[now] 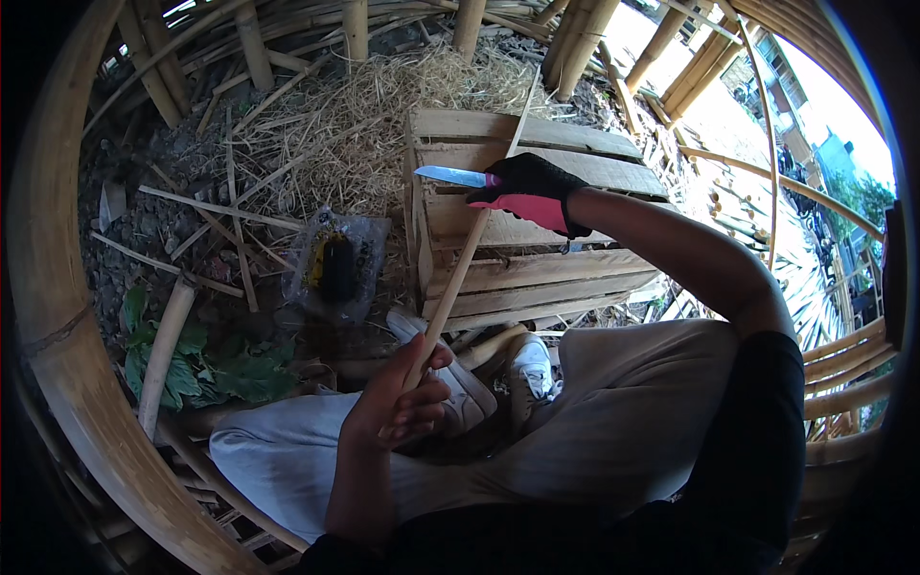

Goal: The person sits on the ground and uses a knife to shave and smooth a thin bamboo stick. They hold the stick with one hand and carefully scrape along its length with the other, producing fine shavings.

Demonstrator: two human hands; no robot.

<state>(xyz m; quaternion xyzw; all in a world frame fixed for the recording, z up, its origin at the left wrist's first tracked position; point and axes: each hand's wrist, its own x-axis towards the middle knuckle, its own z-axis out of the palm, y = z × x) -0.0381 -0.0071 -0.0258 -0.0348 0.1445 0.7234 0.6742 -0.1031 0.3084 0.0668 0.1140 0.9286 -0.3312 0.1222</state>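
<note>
My bare left hand (407, 395) is wrapped round the near end of a long, thin bamboo strip (458, 273). From there the strip slants up and away across a wooden crate (546, 275), passing by my right hand. A black and pink work glove covers my right hand (530, 195), which is closed on a knife (452, 175). The knife's blade points left, lying across the strip as seen from above; whether its edge touches the bamboo I cannot tell. Most of the knife's handle is hidden in the glove.
Dry straw shavings (355, 134) heap behind the slatted crate. A clear plastic bag (337, 264) with a dark object lies left of it, near green leaves (235, 369). A thick bamboo pole (105, 412) curves along the left. My white shoes (533, 369) stand before the crate.
</note>
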